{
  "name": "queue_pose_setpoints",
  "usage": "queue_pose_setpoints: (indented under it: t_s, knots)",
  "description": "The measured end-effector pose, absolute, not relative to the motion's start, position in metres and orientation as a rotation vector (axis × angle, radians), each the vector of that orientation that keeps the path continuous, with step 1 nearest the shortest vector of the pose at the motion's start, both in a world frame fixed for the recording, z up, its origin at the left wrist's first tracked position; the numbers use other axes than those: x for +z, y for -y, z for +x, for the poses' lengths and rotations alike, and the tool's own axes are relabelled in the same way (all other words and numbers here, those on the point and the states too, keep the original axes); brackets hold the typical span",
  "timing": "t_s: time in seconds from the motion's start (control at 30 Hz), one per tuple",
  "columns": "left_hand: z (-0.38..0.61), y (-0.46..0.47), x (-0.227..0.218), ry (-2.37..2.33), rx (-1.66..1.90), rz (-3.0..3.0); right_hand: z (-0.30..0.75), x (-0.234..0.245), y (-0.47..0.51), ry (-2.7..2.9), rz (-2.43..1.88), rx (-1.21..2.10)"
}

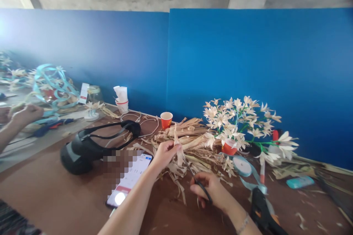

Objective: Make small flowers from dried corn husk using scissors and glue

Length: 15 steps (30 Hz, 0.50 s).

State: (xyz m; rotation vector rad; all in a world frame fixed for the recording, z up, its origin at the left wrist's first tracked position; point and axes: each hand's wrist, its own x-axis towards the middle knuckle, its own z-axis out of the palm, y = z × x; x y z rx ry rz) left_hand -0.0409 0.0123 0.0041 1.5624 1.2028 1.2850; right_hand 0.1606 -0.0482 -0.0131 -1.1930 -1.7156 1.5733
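Blue panels with a soft, matte face (220,58) rise behind a brown laminate table (52,198), under rough grey concrete above. At the far left, a co-worker's hand (27,114) reaches in beside a tangle of pale blue paper ribbon (55,84) and cream flowers, with a blue-and-black glue gun (52,125) lying near it. Further along stand a clear glass jar (94,94) and a stack of white paper cups (121,105). Nearer lies a black padded headset (82,150) with its straps looped up, just beside a smartphone (128,180), its screen partly blurred. Thin white cord (140,119) curls on the table near a red paper cup (166,119).

The person's left hand (165,154) is closed on a narrow, papery strip of dried corn husk (178,150), which stands up from the fingers. The right hand (204,189) grips black-handled scissors (202,187), their slim blades reaching up to that strip. Behind both hands spreads a ridged heap of dried husks (187,136). To the right, a bouquet of pointed husk flowers (237,121) on green stems leans from a red cup (228,147), near a pale blue ribbon roll (242,166) and a black clamp (261,209).
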Motion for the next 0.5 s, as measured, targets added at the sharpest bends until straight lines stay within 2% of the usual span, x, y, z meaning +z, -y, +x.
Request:
queue_pose_setpoints:
  t_s: [0.5]
  knots:
    - [-0.0363,-0.0104,0.0042,-1.211,1.311,1.597,0.157,-0.0122,0.0508,1.738,-1.22,1.605]
